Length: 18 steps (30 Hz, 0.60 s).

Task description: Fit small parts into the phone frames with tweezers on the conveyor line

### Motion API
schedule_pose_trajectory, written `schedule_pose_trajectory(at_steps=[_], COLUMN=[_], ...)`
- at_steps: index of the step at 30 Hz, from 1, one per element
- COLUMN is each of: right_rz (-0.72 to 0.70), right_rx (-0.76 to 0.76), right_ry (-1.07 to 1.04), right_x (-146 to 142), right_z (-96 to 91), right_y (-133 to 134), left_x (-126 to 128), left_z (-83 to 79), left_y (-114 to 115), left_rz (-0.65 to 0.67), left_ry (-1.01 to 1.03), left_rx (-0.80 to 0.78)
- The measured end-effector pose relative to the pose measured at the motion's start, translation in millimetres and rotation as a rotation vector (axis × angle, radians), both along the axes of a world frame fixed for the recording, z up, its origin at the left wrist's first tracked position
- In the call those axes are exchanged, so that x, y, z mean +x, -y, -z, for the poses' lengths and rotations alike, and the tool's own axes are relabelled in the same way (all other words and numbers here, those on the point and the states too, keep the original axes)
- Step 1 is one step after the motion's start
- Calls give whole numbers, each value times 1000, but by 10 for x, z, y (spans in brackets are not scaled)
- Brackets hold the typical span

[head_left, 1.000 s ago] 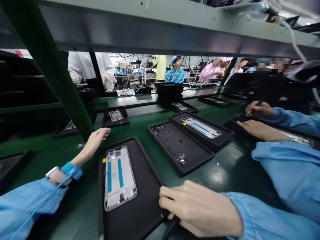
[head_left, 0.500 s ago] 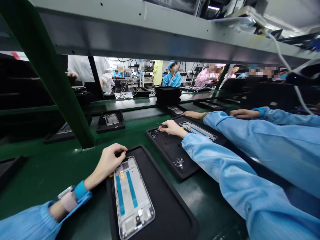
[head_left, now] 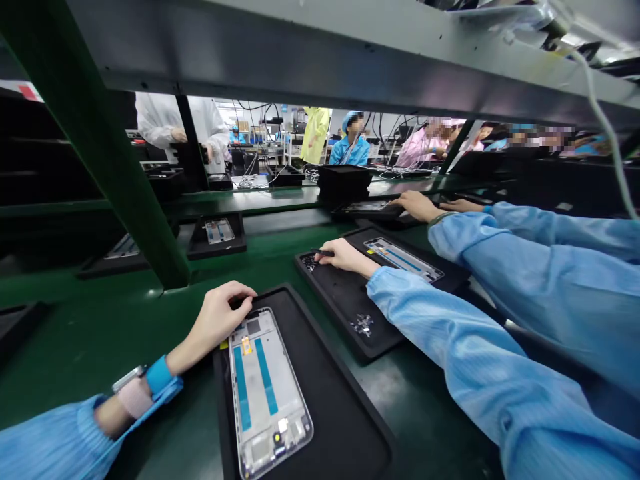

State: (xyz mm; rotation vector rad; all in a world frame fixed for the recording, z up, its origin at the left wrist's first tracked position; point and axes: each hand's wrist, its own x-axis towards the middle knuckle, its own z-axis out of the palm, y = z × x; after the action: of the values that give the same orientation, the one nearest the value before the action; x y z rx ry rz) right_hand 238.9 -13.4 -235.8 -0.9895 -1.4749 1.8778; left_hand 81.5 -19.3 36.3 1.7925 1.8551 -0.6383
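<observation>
a silver phone frame (head_left: 270, 393) lies flat, inner side up, in the near black tray (head_left: 333, 400), along its left side. two blue strips (head_left: 265, 377) run lengthwise on the frame, with an orange flex piece (head_left: 247, 345) at the far end of the left one, and a yellow tab (head_left: 223, 345) shows at the near tray's left edge.

the left hand (head_left: 223, 312) is at the near tray's far left corner, thumb and fingers curled close together by the frame's top end; i cannot tell whether they pinch anything. the right hand (head_left: 345, 256), beyond the near tray and to its right, is closed on a slim dark tool (head_left: 323, 252). its tip is over a parts tray (head_left: 345, 293), just beside one cluster of small parts (head_left: 309, 263).

as for progress, the strips and flex piece appear to be in place; the frame remains uncovered, and many small parts lie loose in the parts tray, so i judge the work partway through. whether any of these parts is already on the frame, i cannot tell.

farther right of the near tray, a second phone frame (head_left: 407, 258) shows similar strips. beyond that, a co-worker's hand (head_left: 417, 205) reaches another tray on the green table (head_left: 125, 333).
</observation>
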Motion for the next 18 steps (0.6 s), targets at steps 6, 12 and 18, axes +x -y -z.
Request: schedule_pose_trajectory(at_steps=[6,12,18], right_rz=[19,13,-123], right_rx=[-60,-232,-470], right_ry=[-61,-295,-782], right_x=[127,415,441], right_z=[-108,-390,-846], right_y=[-74,-2,245], left_x=[-27,166,752], left_z=[-4,-37,-2], left_y=[0,-30,-16], left_rz=[-1,59,-304], left_ry=[13,35,313], left_rx=[7,90,-206])
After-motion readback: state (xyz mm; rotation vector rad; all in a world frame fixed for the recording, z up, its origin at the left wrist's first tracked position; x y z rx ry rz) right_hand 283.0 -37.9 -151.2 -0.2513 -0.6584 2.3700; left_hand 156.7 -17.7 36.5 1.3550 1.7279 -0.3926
